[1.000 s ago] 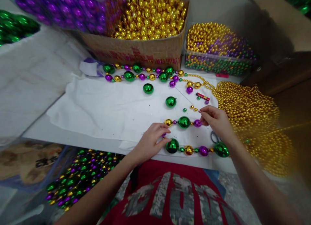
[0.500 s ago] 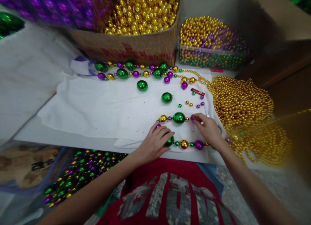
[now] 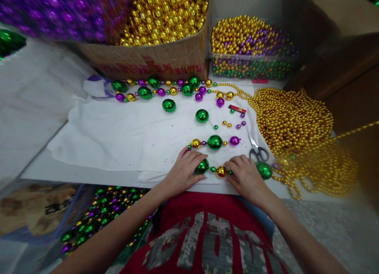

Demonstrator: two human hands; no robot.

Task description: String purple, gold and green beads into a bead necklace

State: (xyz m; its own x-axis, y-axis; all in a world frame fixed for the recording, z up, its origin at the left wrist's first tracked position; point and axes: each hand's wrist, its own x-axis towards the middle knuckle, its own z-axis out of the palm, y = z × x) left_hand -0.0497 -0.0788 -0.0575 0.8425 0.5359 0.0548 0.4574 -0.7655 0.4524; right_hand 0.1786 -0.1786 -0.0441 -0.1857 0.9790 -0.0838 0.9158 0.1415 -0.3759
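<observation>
A bead strand in green, gold and purple lies bent in a U on the white cloth (image 3: 118, 136). Its near row passes under both hands. My left hand (image 3: 185, 171) is closed around the strand at the bend, fingers and thumb about a large green bead (image 3: 202, 166). My right hand (image 3: 245, 175) grips the near row between a gold bead (image 3: 221, 171) and another large green bead (image 3: 264, 170), its fingers hiding what lies between. The far row holds a green bead (image 3: 214, 142) and ends at a purple bead (image 3: 235, 140). Black-handled scissors (image 3: 258, 152) lie just beyond my right hand.
Loose beads and a small red stick (image 3: 237, 109) lie farther back. A finished-looking bead strand (image 3: 145, 92) runs below a cardboard box (image 3: 142, 60) of gold beads. A clear bin (image 3: 251, 64) stands beside it. Gold bead chains (image 3: 293, 120) are heaped at right.
My right hand has let go of the purple end bead on the far row and moved nearer, onto the near row. The scissors now show. My left hand stays at the bend.
</observation>
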